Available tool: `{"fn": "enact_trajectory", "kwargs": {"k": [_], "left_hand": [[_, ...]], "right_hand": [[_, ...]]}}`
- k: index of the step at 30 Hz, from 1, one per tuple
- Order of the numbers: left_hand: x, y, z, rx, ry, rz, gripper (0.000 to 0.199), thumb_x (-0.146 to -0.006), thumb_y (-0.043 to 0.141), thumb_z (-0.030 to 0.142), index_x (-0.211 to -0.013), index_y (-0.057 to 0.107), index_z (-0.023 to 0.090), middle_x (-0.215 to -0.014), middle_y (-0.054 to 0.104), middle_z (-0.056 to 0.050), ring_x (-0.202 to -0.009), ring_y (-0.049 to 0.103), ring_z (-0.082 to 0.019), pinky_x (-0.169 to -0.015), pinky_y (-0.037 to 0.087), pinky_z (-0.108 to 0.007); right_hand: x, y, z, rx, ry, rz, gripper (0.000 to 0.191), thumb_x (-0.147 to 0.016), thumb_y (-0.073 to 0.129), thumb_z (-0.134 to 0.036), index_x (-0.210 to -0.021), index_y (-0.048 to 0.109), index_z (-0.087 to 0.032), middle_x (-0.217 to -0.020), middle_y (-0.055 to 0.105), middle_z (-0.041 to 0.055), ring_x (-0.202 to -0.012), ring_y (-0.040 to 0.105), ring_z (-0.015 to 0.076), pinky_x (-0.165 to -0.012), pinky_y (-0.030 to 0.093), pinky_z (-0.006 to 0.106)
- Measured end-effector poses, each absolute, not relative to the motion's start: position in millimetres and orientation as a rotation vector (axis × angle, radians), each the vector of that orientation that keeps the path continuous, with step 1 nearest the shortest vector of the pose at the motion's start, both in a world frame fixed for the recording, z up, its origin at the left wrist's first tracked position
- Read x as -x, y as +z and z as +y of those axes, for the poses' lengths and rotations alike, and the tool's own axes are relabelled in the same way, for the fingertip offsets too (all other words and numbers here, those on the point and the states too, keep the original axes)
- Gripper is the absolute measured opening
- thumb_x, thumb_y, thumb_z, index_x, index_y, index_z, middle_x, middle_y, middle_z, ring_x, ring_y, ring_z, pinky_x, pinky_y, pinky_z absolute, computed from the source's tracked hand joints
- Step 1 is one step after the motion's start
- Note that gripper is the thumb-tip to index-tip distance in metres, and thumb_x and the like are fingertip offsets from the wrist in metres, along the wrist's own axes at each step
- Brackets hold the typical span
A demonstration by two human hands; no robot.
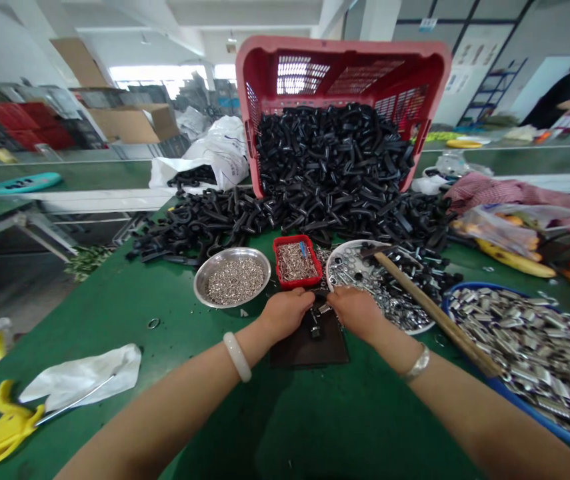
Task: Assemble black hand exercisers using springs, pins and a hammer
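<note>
Yellow-handled tool (7, 427), white cloth (82, 377), bananas (515, 260), pink cloth (509, 193)

Big factory rm, white walls (9, 47) & ceiling (129, 40), bright windows (159, 73) at back. Cardboard boxes (125, 123) & red crates (25, 123) on L, behind long green bench (59, 177). Posters (472, 60) & blue rack (492, 90) on R, person (559, 93) in dark top nearby, grey floor (15, 293) below

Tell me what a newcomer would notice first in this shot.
A pink plastic crate tipped over at the far end of the green workbench stands out first, with a heap of black curved pieces spilling from it. Nearer, the left hand and right hand meet centrally above a dark mat. A blue-rimmed tray of silver metal pieces fills the right foreground.
</note>
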State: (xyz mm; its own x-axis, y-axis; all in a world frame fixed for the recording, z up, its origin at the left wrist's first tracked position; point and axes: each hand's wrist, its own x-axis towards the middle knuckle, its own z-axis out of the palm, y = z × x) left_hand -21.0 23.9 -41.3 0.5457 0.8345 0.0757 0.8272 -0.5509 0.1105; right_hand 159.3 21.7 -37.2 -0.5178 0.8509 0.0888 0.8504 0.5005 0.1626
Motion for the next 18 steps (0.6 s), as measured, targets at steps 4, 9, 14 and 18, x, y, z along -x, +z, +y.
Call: {"fn": "enact_trajectory", "kwargs": {"k": [4,9,14,18], "left_hand": [[28.2,-42.7,7.6,-2.731,0.259,1.427,0.044,-0.082,0.036,0.053,-0.110,0.050,0.022,-0.104,0.055,-0.007,-0.093,0.051,-0.021,-0.076,0.043,-0.032],[32.7,-42.4,-0.6,-2.633,0.327,1.498,0.089,-0.052,0.046,0.079,-0.120,0.044,0.023,-0.125,0.042,-0.009,-0.111,0.038,-0.029,-0.091,0.034,-0.040],[30.6,-39.6,12.2,-2.593,0.309,1.501,0.100,-0.044,0.052,0.079,-0.124,0.041,0.021,-0.126,0.043,-0.010,-0.114,0.035,-0.030,-0.098,0.022,-0.044],[28.5,-35.8,19.6,-2.552,0.195,1.492,0.099,-0.041,0.054,0.078,-0.122,0.044,0.022,-0.119,0.050,-0.008,-0.108,0.039,-0.031,-0.093,0.024,-0.048]], "right_hand": [[-163.4,-59.7,-0.8,-1.655,0.416,2.745,0.040,-0.083,0.035,-0.009,-0.119,0.050,-0.014,-0.105,0.059,0.0126,-0.100,0.050,0.0232,-0.072,0.045,0.028],[-163.9,-62.3,-11.4,-1.646,0.352,2.695,0.050,-0.078,0.035,-0.003,-0.127,0.043,-0.014,-0.107,0.058,0.0138,-0.103,0.048,0.0244,-0.068,0.048,0.029],[-174.0,-51.1,-6.8,-1.590,0.266,2.781,0.046,-0.081,0.037,-0.010,-0.124,0.046,-0.020,-0.114,0.056,0.0094,-0.105,0.047,0.0226,-0.078,0.046,0.030],[-204.5,-35.7,-6.8,-1.939,0.414,2.696,0.039,-0.083,0.040,-0.024,-0.120,0.050,-0.021,-0.118,0.052,0.0118,-0.104,0.047,0.0269,-0.077,0.046,0.036]]}}
